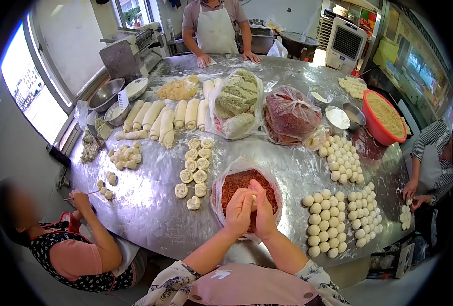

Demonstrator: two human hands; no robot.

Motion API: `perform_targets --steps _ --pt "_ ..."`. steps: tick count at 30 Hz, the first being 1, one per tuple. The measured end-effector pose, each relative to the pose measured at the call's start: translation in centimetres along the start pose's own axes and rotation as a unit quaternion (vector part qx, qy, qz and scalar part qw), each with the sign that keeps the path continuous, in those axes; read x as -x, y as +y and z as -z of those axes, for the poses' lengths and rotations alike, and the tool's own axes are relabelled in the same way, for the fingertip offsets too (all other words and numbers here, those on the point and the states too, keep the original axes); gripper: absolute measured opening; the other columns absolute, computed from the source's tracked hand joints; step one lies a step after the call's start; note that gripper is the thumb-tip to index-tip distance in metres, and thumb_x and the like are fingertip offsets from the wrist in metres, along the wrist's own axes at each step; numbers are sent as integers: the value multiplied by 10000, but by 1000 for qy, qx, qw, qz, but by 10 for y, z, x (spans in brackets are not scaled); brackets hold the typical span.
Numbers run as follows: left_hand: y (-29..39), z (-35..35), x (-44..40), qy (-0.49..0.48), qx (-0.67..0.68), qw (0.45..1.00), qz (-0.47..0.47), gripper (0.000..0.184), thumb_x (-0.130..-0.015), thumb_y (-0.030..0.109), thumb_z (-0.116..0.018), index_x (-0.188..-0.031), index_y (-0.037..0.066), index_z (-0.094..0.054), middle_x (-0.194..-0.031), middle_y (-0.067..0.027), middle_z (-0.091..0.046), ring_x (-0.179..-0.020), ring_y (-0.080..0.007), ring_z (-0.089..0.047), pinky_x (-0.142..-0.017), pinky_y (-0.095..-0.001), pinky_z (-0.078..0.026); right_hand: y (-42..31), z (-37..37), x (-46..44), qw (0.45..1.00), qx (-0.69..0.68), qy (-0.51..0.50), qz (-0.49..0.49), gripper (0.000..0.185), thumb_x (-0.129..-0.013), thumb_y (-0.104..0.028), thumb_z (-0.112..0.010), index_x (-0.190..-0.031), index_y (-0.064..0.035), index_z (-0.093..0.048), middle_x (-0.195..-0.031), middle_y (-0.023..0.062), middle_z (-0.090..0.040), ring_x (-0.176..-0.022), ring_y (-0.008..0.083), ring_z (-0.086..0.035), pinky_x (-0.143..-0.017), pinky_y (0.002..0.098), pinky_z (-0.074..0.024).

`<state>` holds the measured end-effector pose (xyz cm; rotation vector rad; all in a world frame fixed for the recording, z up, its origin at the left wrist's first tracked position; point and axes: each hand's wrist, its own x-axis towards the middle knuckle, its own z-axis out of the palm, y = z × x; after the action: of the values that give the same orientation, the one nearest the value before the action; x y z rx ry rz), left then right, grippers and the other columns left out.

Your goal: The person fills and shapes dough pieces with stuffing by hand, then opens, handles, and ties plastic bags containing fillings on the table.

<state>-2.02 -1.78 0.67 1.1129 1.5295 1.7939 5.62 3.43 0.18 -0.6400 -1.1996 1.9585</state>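
My left hand [239, 210] and my right hand [263, 211] are cupped together, closed around a small piece of pale dough [254, 203]. Most of that dough is hidden by my fingers. Directly beneath them, a bowl lined with a clear plastic bag [217, 200] holds reddish-brown crumbly filling [236, 182]. Left of the bowl, coiled dough pieces [200, 176] lie in two uneven columns. To its right, round dough balls [324, 219] sit in tight rows on the metal table [155, 204].
Beyond the bowl lie dough rolls [190, 113], a bag of green filling [236, 97] and a bag of red filling [292, 113]. A red basin [382, 120] stands far right. People work at the left, right and far edges.
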Motion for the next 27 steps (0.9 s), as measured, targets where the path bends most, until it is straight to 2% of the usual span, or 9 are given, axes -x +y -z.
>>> perform_targets --steps 3,9,11,15,16,18,20,23,27 --pt "-8 0 -3 -12 -194 972 -134 338 -1009 229 -387 -1178 65 -630 -1280 -152 -495 -1053 -227 -523 -1012 -376 -324 -1 -1 -1 999 -7 -1 -39 590 -997 -490 -367 -1283 19 -451 -1188 111 -550 -1053 168 -532 -939 306 -426" --pt "-15 -3 0 -5 15 993 -115 692 -1000 514 -167 -1482 22 -237 -1552 -203 -75 -1336 -250 -306 -1129 -414 -162 -24 -5 -4 971 224 86 20 426 -1011 -339 -422 -933 6 -660 -803 71 -663 -720 173 -622 -691 294 -483" --pt "-8 1 -3 -26 125 991 45 851 -934 652 -104 -1504 21 -66 -1561 -178 -53 -1399 -273 -201 -1126 -388 -194 -30 1 -6 940 316 77 102 410 -1009 -317 -420 -916 6 -654 -794 90 -675 -693 200 -636 -679 303 -491" --pt "-8 -6 -7 -48 146 980 130 805 -966 599 -132 -1493 -7 -75 -1512 -144 -243 -1384 -254 -263 -1124 -354 -224 -26 -16 5 890 362 -2 276 307 -983 -205 -428 -1109 30 -581 -1217 239 -563 -1171 371 -536 -995 406 -414" --pt "-6 -6 -5 -66 181 973 126 748 -991 551 -149 -1474 -19 -152 -1473 -153 -310 -1356 -241 -312 -1115 -346 -242 -18 -7 3 843 457 -39 282 463 -1016 -269 -374 -1394 -2 -372 -1435 181 -394 -1236 279 -501 -1011 352 -393" --pt "-6 -6 3 -82 220 963 134 689 -1016 501 -172 -1443 -32 -256 -1413 -154 -402 -1308 -222 -384 -1097 -335 -273 2 13 -20 897 386 0 213 400 -972 -185 -424 -1316 19 -440 -1419 265 -356 -1311 391 -363 -1081 431 -297" --pt "-6 -12 12 -75 232 958 152 678 -1018 497 -187 -1419 -35 -309 -1372 -138 -452 -1267 -211 -427 -1080 -329 -299 -15 21 -29 774 585 8 242 464 -927 -118 -461 -1365 17 -390 -1453 341 -227 -1363 494 -212 -1126 518 -191" --pt "23 -16 4 -61 292 938 178 663 -1019 494 -181 -1400 -24 -341 -1369 -123 -457 -1267 -198 -426 -1068 -320 -314 -13 10 -29 831 505 77 219 519 -916 -118 -485 -1400 3 -342 -1483 307 -198 -1381 486 -173 -1130 524 -168" --pt "10 -12 -3 28 183 960 208 479 -1024 377 -377 -1269 -9 -520 -1159 -64 -585 -1055 -144 -548 -916 -276 -431 -10 -11 -9 913 355 -12 200 631 -1006 -478 -278 -1443 -22 -266 -1524 241 -151 -1411 407 -128 -1141 462 -131"
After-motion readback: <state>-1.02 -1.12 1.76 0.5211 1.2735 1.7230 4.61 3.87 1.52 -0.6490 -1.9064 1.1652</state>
